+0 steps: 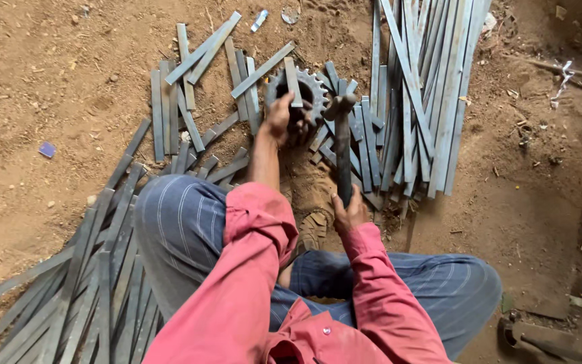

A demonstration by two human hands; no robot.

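Head view of a seated person at work on bare earth. The left hand [284,120] is closed on a short flat metal strip [294,82], holding it roughly upright over the centre hole of a toothed gear [312,86] that lies on the ground and serves as a rest. The right hand [349,213] is wrapped around the lower end of a hammer [342,145]; its handle runs away from the body and its head sits just right of the left hand, close to the gear's rim and apart from the strip.

Short cut strips [170,111] lie scattered beyond and to the left of the left hand. Long strips [419,87] lie in a bundle to the right of the hammer, and a further heap [82,296] lies beside the left knee.

Judged step: the strip is set in place on the gear and the hammer is ready, no blow in contact. A strike here would call for the left hand to keep the strip steady, fingers below the struck end, and a true aim onto the narrow strip.
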